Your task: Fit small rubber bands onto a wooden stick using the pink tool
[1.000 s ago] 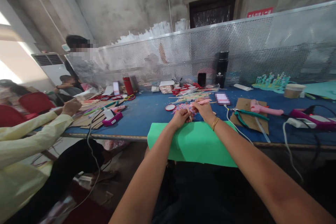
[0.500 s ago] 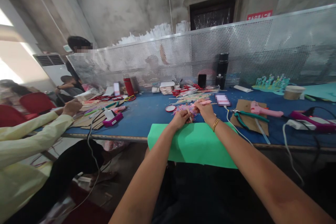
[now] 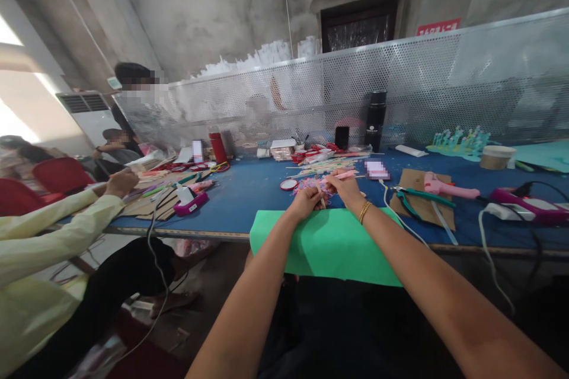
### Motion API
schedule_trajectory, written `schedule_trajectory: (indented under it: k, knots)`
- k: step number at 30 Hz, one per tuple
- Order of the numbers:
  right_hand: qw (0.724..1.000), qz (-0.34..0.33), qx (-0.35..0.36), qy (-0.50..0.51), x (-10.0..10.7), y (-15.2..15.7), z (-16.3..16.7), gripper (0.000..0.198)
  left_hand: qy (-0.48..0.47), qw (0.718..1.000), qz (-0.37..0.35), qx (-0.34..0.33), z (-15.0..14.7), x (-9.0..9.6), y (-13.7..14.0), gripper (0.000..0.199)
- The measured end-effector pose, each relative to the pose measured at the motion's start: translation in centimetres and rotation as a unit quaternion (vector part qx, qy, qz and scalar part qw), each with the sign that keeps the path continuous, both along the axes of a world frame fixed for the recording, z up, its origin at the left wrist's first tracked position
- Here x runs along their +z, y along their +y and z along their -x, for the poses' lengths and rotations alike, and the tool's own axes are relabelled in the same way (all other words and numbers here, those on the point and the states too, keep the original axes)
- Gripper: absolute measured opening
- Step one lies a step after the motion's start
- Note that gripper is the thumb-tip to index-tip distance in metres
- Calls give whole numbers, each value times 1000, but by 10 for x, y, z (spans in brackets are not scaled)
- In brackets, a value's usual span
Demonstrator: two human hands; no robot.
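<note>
My left hand (image 3: 306,201) is closed on a short pale stick (image 3: 320,194), its fingers pinched around it. Close beside it, my right hand (image 3: 347,190) grips a slim pink pen-like tool (image 3: 344,175), whose tip points toward the left hand. Whether that tip touches the stick I cannot tell. Beneath and behind both hands lies a tangle of pink and purple shreds (image 3: 301,185). A green sheet (image 3: 324,243) hangs over the table's front edge under my forearms.
On the blue table (image 3: 249,189) are several thin sticks (image 3: 326,167), a white round lid (image 3: 289,185), a phone (image 3: 377,170), teal pliers (image 3: 427,196), a pink glue gun (image 3: 448,185) and a black flask (image 3: 376,121). At left, a co-worker's hands (image 3: 119,182) work above cardboard.
The pink tool and my right hand have shifted slightly to the left, nearer the left hand. My left hand keeps the stick in the same place.
</note>
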State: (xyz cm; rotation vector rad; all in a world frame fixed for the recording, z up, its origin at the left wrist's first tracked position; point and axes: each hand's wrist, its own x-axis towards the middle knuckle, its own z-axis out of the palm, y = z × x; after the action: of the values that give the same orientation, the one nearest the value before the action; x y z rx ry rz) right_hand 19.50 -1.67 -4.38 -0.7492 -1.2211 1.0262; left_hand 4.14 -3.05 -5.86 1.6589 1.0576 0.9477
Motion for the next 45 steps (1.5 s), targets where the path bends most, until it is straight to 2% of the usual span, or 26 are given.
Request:
schedule_trajectory:
  k: [8,15,20,25,31,36,41,45]
  knots:
    - [1000,2,-9,6,-1,1,-1,28,3,1000,-3,8,-1,0,0,28]
    - [999,15,-27,14,0,0,-1,27,6,1000,-9,5,0,0,0,33]
    - [1000,-2,8,7,-1,2,0,27,5,1000,-8,0,0,2,-2,33]
    - [1000,4,-24,0,-2,2,-1,26,7,1000,-5,9,-1,2,-2,33]
    - [1000,-8,5,-8,0,0,-1,27,7,1000,3,3,-1,2,-3,32]
    - [1000,4,-26,11,2,-2,-1,29,10,1000,1,9,0,3,-3,32]
    - [1000,3,13,0,2,-3,1,29,14,1000,-8,1,-1,3,-4,32]
    - [1000,6,-20,3,2,-3,0,30,14,1000,-8,9,-1,3,-4,33]
